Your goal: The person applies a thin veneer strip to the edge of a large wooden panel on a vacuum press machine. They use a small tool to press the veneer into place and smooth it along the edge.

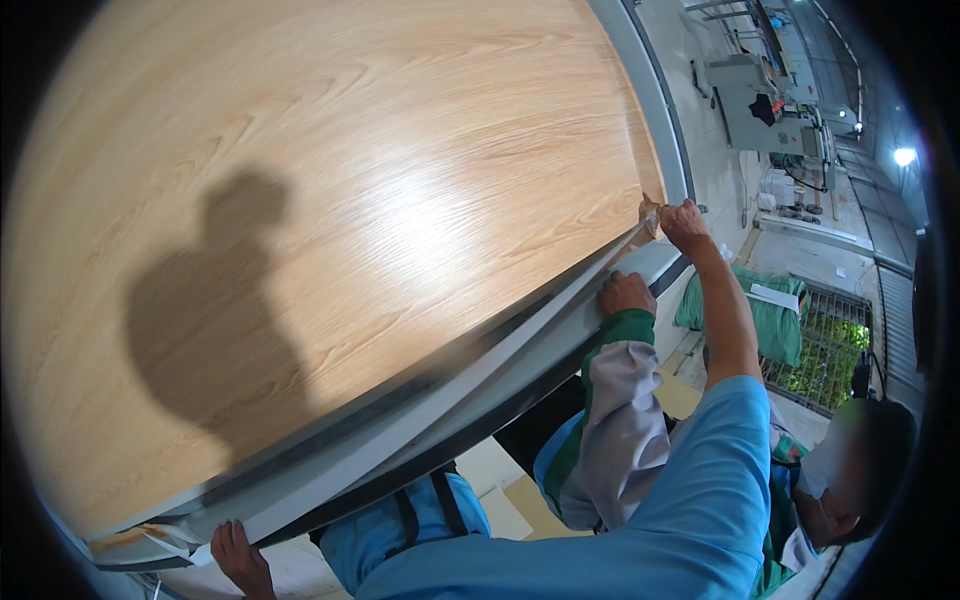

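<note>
A long white strip (400,425) runs slantwise along the near edge of a large wood-grain panel (420,130), from lower left to the right corner. My left hand (240,562) is at the strip's lower-left end, fingers curled over its edge. At the panel's right corner my right hand (685,228) is closed around the strip's other end, beside crumpled brown tape or paper (650,212). The exact grip is partly hidden by my fingers. A co-worker's hand (627,293), in a grey and green sleeve, rests on the pale frame edge just below my right hand.
The co-worker (615,430) stands close at my right. A green wrapped bundle (750,312) lies beyond, near a metal grille (838,345). Grey machinery (765,115) stands farther off. Torn brown and white edging (140,540) shows at the panel's lower-left corner.
</note>
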Demonstrator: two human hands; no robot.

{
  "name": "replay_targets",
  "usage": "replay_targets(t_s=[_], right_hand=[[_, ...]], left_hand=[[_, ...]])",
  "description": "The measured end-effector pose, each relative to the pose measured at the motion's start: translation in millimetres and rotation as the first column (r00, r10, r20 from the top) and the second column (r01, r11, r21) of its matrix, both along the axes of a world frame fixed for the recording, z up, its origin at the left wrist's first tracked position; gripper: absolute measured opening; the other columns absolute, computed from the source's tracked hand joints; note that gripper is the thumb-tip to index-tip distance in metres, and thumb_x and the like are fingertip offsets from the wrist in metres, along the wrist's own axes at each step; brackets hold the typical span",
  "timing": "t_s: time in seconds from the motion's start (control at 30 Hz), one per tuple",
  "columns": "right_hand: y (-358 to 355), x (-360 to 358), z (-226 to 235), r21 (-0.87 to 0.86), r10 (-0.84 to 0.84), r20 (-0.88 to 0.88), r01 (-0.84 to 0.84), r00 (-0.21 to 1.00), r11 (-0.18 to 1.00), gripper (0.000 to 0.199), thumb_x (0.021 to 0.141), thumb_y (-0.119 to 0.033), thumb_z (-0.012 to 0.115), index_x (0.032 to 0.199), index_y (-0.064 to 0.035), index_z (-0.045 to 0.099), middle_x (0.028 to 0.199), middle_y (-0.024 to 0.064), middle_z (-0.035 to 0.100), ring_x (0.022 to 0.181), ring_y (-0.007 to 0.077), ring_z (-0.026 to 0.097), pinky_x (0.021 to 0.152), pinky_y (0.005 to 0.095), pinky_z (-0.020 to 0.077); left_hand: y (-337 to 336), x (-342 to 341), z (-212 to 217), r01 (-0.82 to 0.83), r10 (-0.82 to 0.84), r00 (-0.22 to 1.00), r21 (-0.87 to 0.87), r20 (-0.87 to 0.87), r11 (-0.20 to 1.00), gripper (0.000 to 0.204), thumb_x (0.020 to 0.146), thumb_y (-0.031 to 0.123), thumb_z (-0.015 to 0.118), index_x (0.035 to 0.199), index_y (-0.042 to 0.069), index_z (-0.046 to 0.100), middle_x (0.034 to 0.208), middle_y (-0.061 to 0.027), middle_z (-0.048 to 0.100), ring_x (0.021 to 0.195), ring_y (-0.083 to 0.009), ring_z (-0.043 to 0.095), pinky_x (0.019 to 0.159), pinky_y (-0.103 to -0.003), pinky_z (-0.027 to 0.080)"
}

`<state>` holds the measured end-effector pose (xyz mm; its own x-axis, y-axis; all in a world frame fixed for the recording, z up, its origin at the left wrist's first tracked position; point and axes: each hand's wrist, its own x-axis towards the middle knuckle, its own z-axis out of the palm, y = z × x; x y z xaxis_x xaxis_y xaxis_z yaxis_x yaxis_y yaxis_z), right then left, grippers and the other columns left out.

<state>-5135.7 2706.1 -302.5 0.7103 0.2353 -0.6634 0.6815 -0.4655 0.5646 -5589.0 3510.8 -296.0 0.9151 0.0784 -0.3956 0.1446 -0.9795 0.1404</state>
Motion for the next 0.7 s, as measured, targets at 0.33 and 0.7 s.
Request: replay_targets(t_s=[0.33, 0.7], right_hand=[[-5.6, -2.5, 0.6, -0.049, -0.122, 0.187, 0.133, 0.975, 0.990, 0.016, 0.085, -0.012, 0.055, 0.075, -0.0161, 0.068, 0.075, 0.0018, 0.068, 0.074, 0.0179, 0.067, 0.070, 0.0367, 0.0419], [7.0, -19.7, 42.4, -0.087, -0.380, 0.391, 0.444, 0.838, 0.892, 0.013, 0.083, -0.015, 0.059, 0.079, -0.0150, 0.071, 0.082, 0.0042, 0.071, 0.085, 0.0189, 0.068, 0.065, 0.0362, 0.0469]], left_hand=[[-5.4, 13.0, 1.5, -0.033, 0.039, 0.990, -0.044, 0.133, 0.998, 0.042, 0.068, -0.007, 0.053, 0.110, -0.003, 0.060, 0.107, -0.0209, 0.058, 0.105, -0.0397, 0.053, 0.095, -0.049, 0.039], [-52.4, 32.1, 13.0, 0.134, -0.058, 0.898, -0.146, 0.437, 0.980, 0.029, 0.070, -0.005, 0.055, 0.098, -0.002, 0.062, 0.098, -0.0172, 0.059, 0.094, -0.0368, 0.057, 0.087, -0.049, 0.043]])
